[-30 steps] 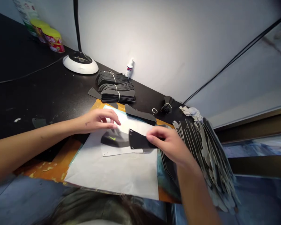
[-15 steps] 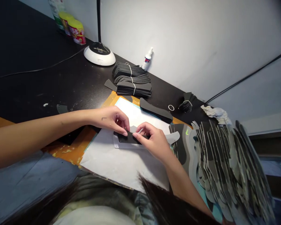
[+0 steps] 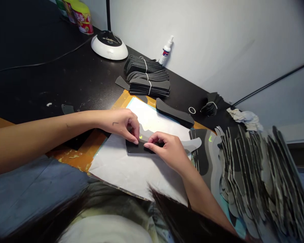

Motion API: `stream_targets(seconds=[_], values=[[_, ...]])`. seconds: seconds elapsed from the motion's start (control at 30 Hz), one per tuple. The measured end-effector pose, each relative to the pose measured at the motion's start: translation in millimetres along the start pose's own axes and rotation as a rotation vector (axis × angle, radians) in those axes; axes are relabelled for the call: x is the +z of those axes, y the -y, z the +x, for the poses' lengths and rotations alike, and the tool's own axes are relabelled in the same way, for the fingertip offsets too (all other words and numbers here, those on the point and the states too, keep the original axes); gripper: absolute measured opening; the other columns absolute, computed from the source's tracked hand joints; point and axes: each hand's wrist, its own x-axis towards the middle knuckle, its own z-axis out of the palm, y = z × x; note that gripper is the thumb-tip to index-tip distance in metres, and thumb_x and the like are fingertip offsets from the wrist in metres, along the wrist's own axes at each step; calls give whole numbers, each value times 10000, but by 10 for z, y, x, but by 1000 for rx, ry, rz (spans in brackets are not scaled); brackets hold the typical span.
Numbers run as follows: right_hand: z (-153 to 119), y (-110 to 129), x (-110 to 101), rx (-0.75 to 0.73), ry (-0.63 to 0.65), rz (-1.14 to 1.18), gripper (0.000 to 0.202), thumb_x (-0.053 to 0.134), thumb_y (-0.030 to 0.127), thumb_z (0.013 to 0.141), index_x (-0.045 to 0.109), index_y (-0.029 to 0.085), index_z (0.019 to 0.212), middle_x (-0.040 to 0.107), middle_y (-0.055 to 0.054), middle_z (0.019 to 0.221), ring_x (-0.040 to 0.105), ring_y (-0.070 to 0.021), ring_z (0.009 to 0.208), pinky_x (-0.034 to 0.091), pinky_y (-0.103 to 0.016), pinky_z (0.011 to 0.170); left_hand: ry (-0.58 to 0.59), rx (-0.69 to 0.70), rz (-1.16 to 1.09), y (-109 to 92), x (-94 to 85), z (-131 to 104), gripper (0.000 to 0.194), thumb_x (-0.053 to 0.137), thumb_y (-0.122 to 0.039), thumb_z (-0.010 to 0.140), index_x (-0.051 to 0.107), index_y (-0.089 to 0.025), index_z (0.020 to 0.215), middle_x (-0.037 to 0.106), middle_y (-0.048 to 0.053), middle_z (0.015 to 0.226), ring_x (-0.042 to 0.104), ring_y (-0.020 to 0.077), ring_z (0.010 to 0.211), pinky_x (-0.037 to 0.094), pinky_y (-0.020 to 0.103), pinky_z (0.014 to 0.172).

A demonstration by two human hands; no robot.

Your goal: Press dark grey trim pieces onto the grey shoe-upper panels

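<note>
On a white paper sheet (image 3: 139,175) lies a light grey, curved flat piece (image 3: 192,144), with a small yellow-green mark (image 3: 141,137) by my left fingertips. A black strip-shaped piece (image 3: 133,147) rests over its lower left part. My left hand (image 3: 123,126) pinches the black piece's upper edge between thumb and bent fingers. Close beside it, my right hand (image 3: 169,150) is closed with thumb and forefinger on the same edge, further right. The right fingers hide part of both pieces.
Bundles of black pieces (image 3: 149,87) held by bands stand behind, near a white bottle (image 3: 166,52). A loose black stack (image 3: 173,113) lies at the sheet's far edge. Many layered grey and black pieces (image 3: 253,168) fill the right side. A lamp base (image 3: 110,50) sits back left.
The black piece now sits lower over the grey one, covering most of the pale margin that showed below it. The yellow-green mark has come into sight. The whole view has shifted slightly.
</note>
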Motion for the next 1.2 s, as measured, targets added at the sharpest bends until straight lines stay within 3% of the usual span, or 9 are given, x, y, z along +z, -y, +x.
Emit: stream_targets(seconds=[0.33,0.6,1.2], values=[[3,-10,16,11,20,-59,128,772,324,837,727,223,773,744,10,768,620,-155,691,389,-261,643,41,-15,-7,30,14,5,90,822,-371,761,835,-299,814,722,23,750,600,196,727,409,279,658],[7,-25,18,0,21,-77,120,777,310,839,723,224,777,740,21,763,613,-146,686,385,-256,640,29,-18,102,50,34,6,152,805,-424,774,833,-292,843,716,9,748,608,176,713,408,258,647],[10,-28,12,16,42,-81,123,802,291,816,717,216,767,716,34,728,579,-129,666,371,-245,617,41,2,254,-2,35,-4,130,799,-375,803,814,-280,889,719,-13,749,629,128,701,374,220,626]])
